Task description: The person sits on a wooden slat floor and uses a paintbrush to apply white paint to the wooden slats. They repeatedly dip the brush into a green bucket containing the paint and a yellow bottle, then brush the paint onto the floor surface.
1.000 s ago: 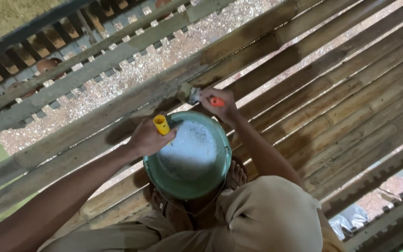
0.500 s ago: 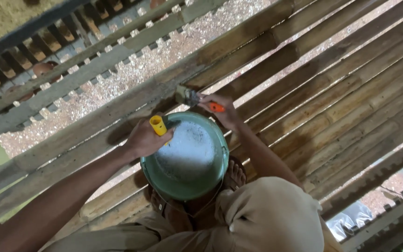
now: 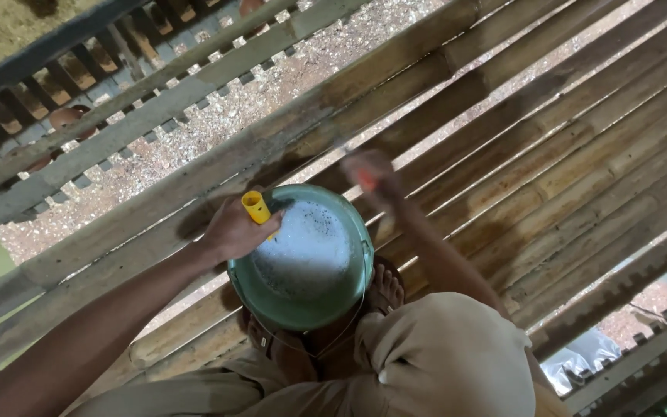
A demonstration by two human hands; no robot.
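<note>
**Hands at a green bucket on a bamboo floor**

Bucket (image 3: 303, 309) sits low in the middle of the view, green, round, with whitish foamy liquid inside and a thin wire bail hanging down its near side. It stands on a floor (image 3: 565, 154) of split bamboo slats, between the person's bare feet; toes of one foot (image 3: 386, 284) show just right of the bucket.

Left hand (image 3: 233, 230) rests at the bucket's upper left rim, fingers closed around a short yellow tube (image 3: 255, 208) that stands up out of the fist, its open end toward the camera.

Right hand (image 3: 370, 174) hovers just beyond the bucket's far rim, over the slats. It is blurred; something small and orange-red (image 3: 364, 181) shows within it, but whether the fingers are clamped on it cannot be told.

Knees in tan cloth (image 3: 441, 363) fill the frame below the bucket. Beyond the bucket, past the floor's edge, gravel (image 3: 218, 116) lies on lower ground, crossed by a grey rail (image 3: 148, 100).
</note>
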